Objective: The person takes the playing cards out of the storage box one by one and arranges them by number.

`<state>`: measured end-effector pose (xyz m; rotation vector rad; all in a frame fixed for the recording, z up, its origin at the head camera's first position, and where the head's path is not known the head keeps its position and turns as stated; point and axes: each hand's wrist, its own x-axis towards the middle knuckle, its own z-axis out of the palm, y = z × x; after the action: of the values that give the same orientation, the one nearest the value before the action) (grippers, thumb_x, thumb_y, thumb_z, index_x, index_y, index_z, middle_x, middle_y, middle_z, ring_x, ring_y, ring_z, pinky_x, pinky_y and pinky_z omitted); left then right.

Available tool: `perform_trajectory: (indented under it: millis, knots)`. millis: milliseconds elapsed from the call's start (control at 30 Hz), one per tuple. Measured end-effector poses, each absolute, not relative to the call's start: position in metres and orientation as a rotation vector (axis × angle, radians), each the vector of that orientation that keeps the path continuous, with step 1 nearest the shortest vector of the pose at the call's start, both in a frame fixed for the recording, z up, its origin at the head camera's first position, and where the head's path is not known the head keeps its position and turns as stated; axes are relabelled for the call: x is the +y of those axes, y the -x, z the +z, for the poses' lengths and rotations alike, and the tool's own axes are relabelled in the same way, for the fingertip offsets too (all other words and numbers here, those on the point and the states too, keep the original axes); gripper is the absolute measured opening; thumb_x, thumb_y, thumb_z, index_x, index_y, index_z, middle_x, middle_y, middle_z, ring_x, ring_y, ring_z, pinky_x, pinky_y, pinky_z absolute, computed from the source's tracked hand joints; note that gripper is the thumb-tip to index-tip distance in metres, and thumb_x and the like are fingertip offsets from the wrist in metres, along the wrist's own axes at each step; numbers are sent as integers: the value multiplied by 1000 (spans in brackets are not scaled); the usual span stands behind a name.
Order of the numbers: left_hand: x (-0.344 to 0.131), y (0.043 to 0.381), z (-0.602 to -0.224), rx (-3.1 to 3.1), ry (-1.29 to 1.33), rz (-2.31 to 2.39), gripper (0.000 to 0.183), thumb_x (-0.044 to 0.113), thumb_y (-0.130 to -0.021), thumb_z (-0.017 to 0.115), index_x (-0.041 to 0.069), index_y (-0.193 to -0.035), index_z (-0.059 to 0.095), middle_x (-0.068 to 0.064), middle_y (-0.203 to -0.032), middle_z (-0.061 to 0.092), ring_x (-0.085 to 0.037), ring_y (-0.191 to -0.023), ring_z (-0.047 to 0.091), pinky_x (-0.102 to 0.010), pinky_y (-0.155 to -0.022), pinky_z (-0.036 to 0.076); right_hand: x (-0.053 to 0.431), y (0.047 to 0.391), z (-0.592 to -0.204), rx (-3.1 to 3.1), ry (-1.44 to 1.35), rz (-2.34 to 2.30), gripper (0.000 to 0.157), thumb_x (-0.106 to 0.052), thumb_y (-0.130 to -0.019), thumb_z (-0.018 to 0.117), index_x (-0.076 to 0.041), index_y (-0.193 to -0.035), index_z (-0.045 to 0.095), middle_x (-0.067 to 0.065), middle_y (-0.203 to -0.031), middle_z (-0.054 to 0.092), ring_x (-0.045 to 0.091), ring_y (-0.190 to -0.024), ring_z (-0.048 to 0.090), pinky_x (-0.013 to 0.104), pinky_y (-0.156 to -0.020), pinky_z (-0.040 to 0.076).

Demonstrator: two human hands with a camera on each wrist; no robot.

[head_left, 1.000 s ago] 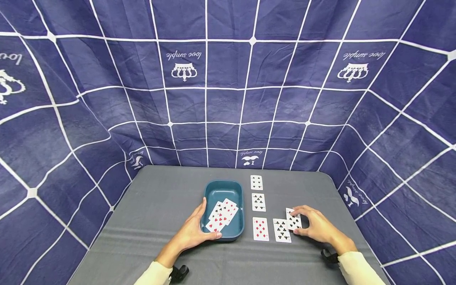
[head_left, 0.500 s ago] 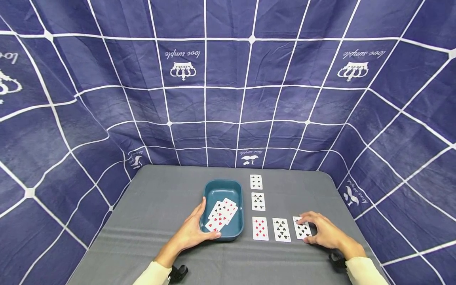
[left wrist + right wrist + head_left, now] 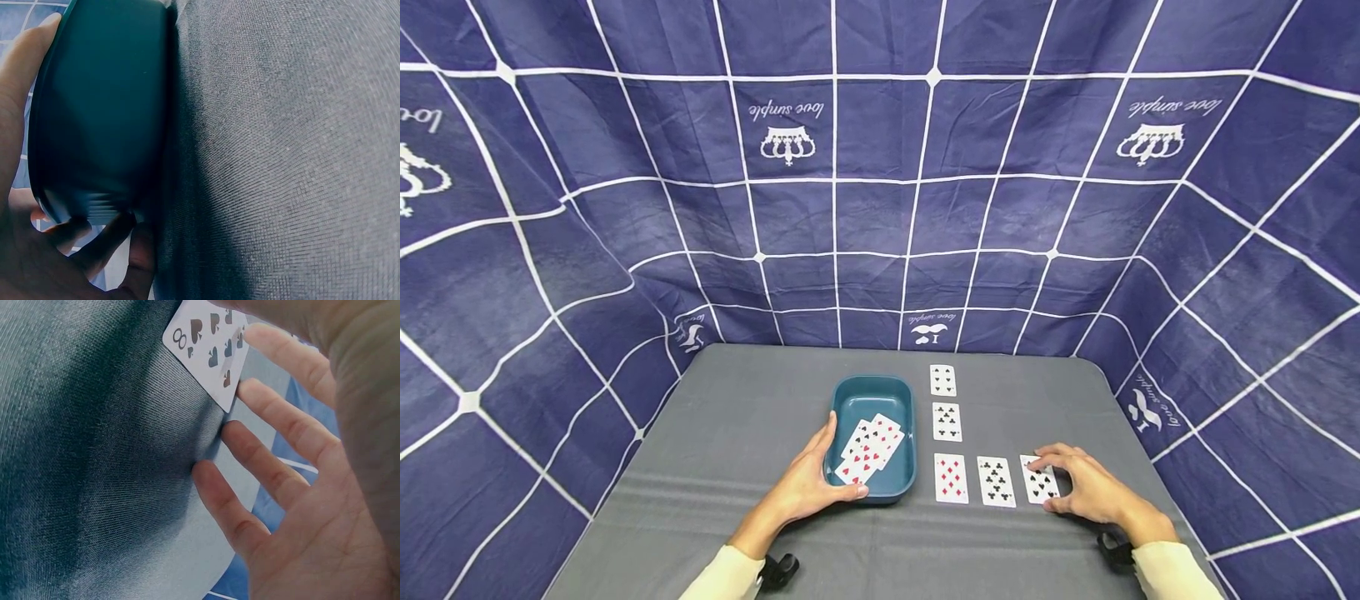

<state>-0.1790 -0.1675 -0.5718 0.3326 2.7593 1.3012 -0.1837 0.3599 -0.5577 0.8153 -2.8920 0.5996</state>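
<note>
At the right end of a row of playing cards, my right hand (image 3: pixel 1093 493) holds the eight of spades (image 3: pixel 1037 482) by its edges, with the card flat on the table. In the right wrist view the fingers (image 3: pixel 275 412) are spread, fingertips at the edge of that same eight of spades (image 3: pixel 215 347) and on the cloth; the thumb is mostly hidden. My left hand (image 3: pixel 808 487) grips the near left corner of a dark teal tray (image 3: pixel 871 381), thumb at its near side. From the left wrist, the fingers curl against the tray's outer wall (image 3: pixel 106 106). A heart card (image 3: pixel 862 462) lies over other cards inside.
Left of the eight lie a club card (image 3: pixel 997 482) and a diamond card (image 3: pixel 951 478), side by side and apart. Behind the diamond card are another club card (image 3: pixel 947 422) and a spade card (image 3: pixel 942 381). A blue curtain (image 3: pixel 880 217) surrounds the grey table (image 3: pixel 752 392).
The right hand has moved the eight of spades rightward and nearer, off the club card it overlapped, into line with the row. Over the last half second it stays there. Left hand and tray hold still.
</note>
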Motion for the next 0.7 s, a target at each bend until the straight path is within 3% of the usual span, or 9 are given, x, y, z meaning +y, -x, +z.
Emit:
perform_trajectory:
  millis: [167, 467, 700]
  knots:
    - [-168, 180, -573, 2749, -342, 1324, 152, 58, -78, 107, 8, -188, 14, -23, -192, 29, -49, -175, 38, -69, -138, 39, 360, 184, -557, -2890, -816, 590, 57, -30, -74, 109, -26, -126, 85, 5, -143, 79, 39, -126, 74, 59, -106, 60]
    - [-168, 180, -573, 2745, -331, 1322, 151, 59, -79, 107, 9, -188, 14, -21, -193, 28, -47, -176, 38, -68, -139, 38, 366, 188, -562, -2797, -919, 578, 59, -28, -72, 110, -25, -125, 84, 5, -136, 80, 33, -120, 76, 50, -101, 61]
    - [-169, 179, -573, 2737, -327, 1334, 151, 58, -79, 107, 10, -188, 14, -22, -193, 28, -49, -175, 38, -69, -138, 38, 361, 189, -557, -2833, -893, 585, 63, -30, -72, 110, -23, -129, 85, 6, -139, 79, 35, -123, 77, 53, -103, 62]
